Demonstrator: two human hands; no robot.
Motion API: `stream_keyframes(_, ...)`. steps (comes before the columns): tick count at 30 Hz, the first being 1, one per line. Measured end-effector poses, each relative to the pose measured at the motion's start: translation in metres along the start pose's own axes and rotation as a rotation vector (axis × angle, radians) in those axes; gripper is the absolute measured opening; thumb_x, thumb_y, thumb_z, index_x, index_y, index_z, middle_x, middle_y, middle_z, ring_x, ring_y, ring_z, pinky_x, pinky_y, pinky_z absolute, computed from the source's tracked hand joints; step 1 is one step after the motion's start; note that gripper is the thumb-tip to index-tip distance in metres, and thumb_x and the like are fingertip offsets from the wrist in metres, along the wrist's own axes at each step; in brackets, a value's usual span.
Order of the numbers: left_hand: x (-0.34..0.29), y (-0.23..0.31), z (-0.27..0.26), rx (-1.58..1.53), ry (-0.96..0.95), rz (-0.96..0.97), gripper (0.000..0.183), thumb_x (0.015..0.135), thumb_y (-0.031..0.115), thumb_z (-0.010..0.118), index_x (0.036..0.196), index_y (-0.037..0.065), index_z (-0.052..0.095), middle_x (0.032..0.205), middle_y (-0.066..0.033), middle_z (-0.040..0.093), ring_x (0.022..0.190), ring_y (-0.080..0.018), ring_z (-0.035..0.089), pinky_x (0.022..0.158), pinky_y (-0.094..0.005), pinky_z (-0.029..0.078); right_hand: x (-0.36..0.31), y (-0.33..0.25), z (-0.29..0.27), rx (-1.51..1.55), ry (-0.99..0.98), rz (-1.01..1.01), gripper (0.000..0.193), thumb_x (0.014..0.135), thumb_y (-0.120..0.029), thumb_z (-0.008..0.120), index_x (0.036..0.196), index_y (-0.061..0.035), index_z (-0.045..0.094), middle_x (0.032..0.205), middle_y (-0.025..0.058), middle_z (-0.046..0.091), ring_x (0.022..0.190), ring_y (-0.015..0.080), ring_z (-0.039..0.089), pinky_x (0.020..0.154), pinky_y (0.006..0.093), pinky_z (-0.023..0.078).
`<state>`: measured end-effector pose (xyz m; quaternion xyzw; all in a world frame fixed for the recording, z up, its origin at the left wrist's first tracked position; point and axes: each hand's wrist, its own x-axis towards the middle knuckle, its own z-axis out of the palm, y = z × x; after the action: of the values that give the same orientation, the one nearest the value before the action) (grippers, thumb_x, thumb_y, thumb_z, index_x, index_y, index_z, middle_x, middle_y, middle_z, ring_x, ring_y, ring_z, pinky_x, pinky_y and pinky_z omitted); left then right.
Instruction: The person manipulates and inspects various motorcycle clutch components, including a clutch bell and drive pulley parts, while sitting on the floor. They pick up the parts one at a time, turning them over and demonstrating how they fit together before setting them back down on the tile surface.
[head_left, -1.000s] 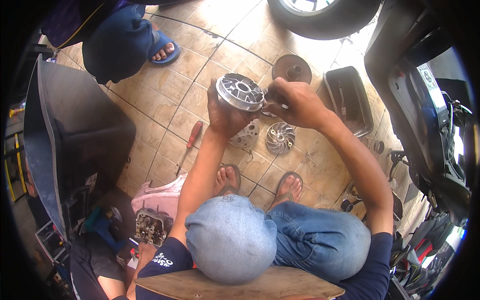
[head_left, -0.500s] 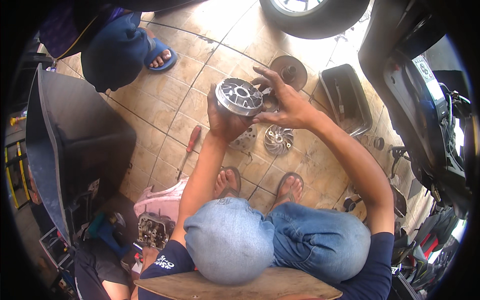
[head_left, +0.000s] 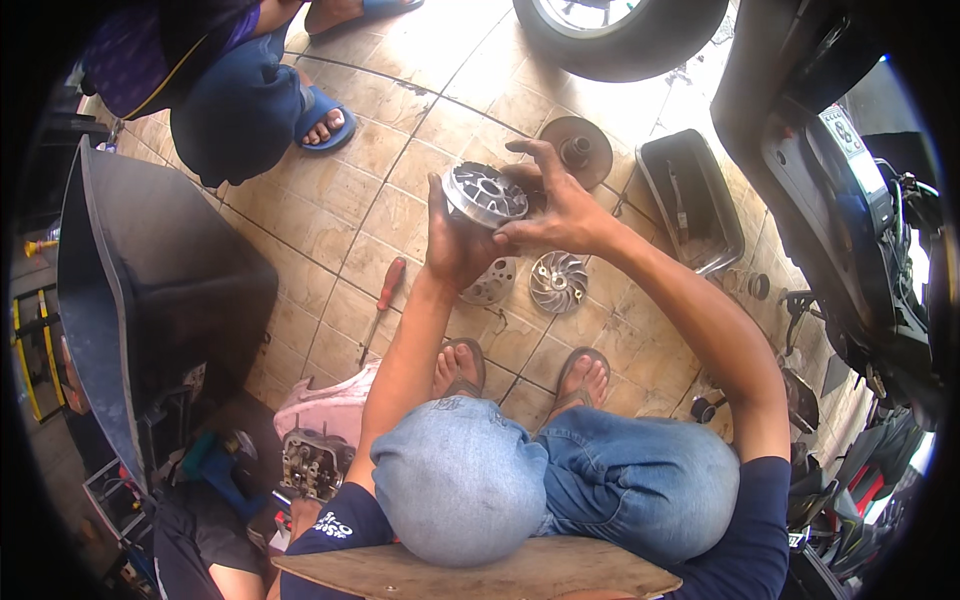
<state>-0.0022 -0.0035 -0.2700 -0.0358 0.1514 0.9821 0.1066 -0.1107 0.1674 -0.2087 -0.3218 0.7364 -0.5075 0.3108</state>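
Above the tiled floor I hold a round silver variator [head_left: 487, 192], its slotted dark inner side tilted toward the upper right. From below and the left, my left hand [head_left: 458, 245] grips it, palm under the part. My right hand [head_left: 562, 212] is at its right edge, thumb low and fingers curled above; the contact of those fingertips is partly hidden. Beneath the hands, a finned metal pulley face [head_left: 559, 282] lies on the floor. Beside it is a holed metal plate [head_left: 492, 283], partly covered by my left wrist. A brownish disc with a hub [head_left: 577, 150] sits beyond my right hand.
A metal tray [head_left: 692, 195] stands at the right, near a scooter body [head_left: 800, 160]. At left are a red-handled screwdriver [head_left: 390, 285], a large dark panel [head_left: 180, 260] and an engine head [head_left: 313, 462]. Another person's sandalled foot [head_left: 325, 125] is upper left; a wheel [head_left: 625, 45] is at the top.
The variator has tilted and shifted slightly right in my left hand. My right hand has closed in around its edge. At the upper left, another sandalled foot has come into view.
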Motion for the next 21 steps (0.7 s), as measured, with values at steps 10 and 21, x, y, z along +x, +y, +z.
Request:
stream_keyframes(10, 0.0, -0.012, -0.016, 0.408, 0.058, 0.239, 0.073, 0.1, 0.053, 0.055, 0.154, 0.008, 0.036, 0.147, -0.0169, 0.053, 0.137, -0.0338, 0.052, 0.115, -0.0542, 0.041, -0.006, -0.023, 0.007, -0.157, 0.136, 0.126, 0.103, 0.072, -0.046, 0.093, 0.145, -0.0035, 0.034, 0.119, 0.0297, 0.068, 0.117, 0.0391, 0.067, 0.104, 0.0455, 0.051)
stream_keyframes(21, -0.009, -0.014, 0.008, 0.054, 0.022, 0.323, 0.067, 0.096, 0.054, 0.063, 0.143, 0.007, 0.05, 0.136, -0.0152, 0.061, 0.123, -0.0307, 0.063, 0.103, -0.0477, 0.051, -0.029, -0.02, -0.025, -0.571, 0.002, -0.352, 0.067, 0.078, -0.046, 0.087, 0.134, -0.0193, 0.063, 0.076, 0.0067, 0.064, 0.084, 0.0281, 0.066, 0.076, 0.0428, 0.049)
